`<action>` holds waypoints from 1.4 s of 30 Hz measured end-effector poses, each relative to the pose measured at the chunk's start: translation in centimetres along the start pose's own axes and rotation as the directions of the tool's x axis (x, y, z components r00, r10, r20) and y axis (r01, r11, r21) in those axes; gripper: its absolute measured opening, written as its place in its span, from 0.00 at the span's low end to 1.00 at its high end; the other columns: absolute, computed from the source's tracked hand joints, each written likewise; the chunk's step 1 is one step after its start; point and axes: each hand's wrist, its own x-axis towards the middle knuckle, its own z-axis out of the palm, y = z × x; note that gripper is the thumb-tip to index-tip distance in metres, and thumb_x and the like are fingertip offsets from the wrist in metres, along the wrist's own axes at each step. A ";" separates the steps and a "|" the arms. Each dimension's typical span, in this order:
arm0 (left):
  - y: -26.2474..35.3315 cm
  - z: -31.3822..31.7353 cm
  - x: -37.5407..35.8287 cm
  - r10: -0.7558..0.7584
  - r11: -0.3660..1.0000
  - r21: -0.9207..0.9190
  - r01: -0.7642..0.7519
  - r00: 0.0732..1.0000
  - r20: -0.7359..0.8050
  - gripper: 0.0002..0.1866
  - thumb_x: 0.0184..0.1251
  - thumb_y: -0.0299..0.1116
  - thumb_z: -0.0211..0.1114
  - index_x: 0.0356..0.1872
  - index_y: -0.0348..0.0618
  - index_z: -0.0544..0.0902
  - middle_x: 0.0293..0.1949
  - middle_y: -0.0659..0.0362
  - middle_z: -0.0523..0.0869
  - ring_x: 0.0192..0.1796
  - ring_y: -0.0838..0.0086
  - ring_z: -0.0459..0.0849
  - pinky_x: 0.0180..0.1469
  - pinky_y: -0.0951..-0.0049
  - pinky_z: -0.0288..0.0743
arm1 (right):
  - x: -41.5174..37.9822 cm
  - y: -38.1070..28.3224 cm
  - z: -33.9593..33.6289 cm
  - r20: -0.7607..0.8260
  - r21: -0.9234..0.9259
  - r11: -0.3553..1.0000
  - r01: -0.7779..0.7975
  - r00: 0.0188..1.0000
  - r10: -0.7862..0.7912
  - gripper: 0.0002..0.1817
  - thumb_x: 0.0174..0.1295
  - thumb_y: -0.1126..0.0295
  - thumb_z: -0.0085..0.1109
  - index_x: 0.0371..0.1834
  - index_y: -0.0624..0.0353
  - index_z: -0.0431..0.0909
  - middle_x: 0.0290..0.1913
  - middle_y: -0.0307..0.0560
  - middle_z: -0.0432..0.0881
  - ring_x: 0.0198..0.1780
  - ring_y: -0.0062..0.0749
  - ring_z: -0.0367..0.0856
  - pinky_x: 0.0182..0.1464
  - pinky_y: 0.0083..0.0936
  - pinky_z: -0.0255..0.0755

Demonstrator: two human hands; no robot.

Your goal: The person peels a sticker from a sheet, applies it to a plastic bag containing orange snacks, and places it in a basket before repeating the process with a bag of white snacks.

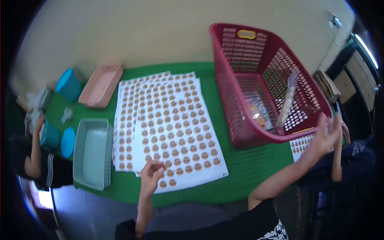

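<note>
Over the lower left part of the top sticker sheet (190, 138), my left hand (150, 176) is closed in a pinch, thumb near the forefinger; anything between them is too small to make out. The white sheets carry rows of round brown stickers and lie overlapped on the green cloth. My right hand (326, 138) is raised at the near right corner of the dark red basket (226, 92), fingers stretched and apart, with no object visible in it. Inside the basket lie a clear bag with brown round pieces (257, 112) and a long plastic-wrapped roll (286, 105).
A pale green basket (93, 154), stacked pink trays (100, 86), a blue tub (69, 85) and a blue lid (68, 143) stand left. One person's hand (39, 123) is at another blue tub; another person sits right, beside a smaller sticker sheet (299, 145).
</note>
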 end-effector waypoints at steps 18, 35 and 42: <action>-9.7 -4.3 -2.4 -0.372 0.317 0.930 0.188 0.926 -0.061 0.61 0.25 0.61 0.67 0.63 0.50 0.43 0.63 0.47 0.30 0.62 0.45 0.23 0.52 0.33 0.24 | -35.8 0.5 2.5 0.935 0.339 0.936 -0.096 0.149 -0.323 0.07 0.44 0.71 0.59 0.27 0.58 0.74 0.27 0.42 0.70 0.31 0.34 0.68 0.34 0.26 0.59; -10.1 -4.5 -2.5 -0.352 0.371 0.908 0.193 0.935 -0.055 0.61 0.24 0.61 0.67 0.63 0.53 0.42 0.63 0.49 0.29 0.62 0.46 0.21 0.51 0.34 0.20 | -36.2 0.0 3.0 0.955 0.289 0.955 -0.057 0.092 -0.284 0.04 0.43 0.71 0.59 0.21 0.57 0.74 0.23 0.40 0.70 0.30 0.31 0.70 0.34 0.27 0.56; -10.1 -4.5 -2.5 -0.344 0.374 0.907 0.191 0.937 -0.056 0.61 0.24 0.61 0.67 0.63 0.54 0.42 0.63 0.50 0.29 0.62 0.46 0.22 0.51 0.33 0.22 | -35.9 -0.2 3.5 0.955 0.297 0.955 -0.024 0.022 -0.296 0.04 0.44 0.71 0.58 0.21 0.57 0.73 0.25 0.41 0.69 0.31 0.33 0.69 0.34 0.28 0.57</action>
